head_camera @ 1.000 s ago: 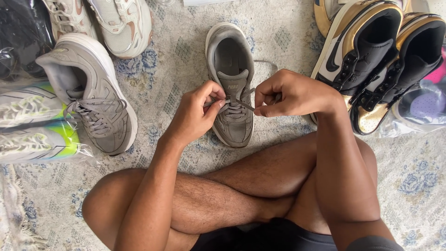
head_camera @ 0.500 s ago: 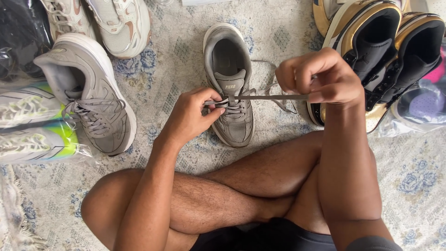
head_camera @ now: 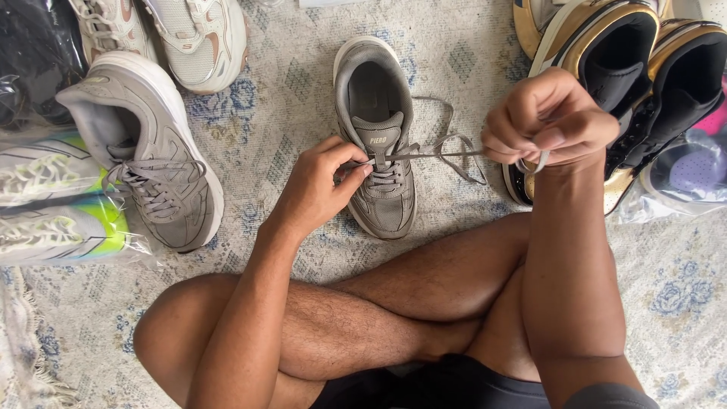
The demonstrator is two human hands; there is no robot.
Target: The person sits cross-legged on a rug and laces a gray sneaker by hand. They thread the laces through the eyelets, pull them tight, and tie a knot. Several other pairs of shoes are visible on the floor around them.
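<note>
Two crossed legs (head_camera: pixel 363 318) lie nearest; just beyond them the left hand (head_camera: pixel 322 185) pinches the lacing on the grey shoe (head_camera: pixel 379 144), which rests on the rug (head_camera: pixel 303 83), its long axis running away from the person. Right hand (head_camera: pixel 549 121), fist closed on the lace (head_camera: pixel 435 154), holds it taut, out to the shoe's right.

We see grey sneaker (head_camera: pixel 376 144) upright mid-rug, toe toward us; its grey lace (head_camera: pixel 435 154) pulled taut off to the right.
</note>
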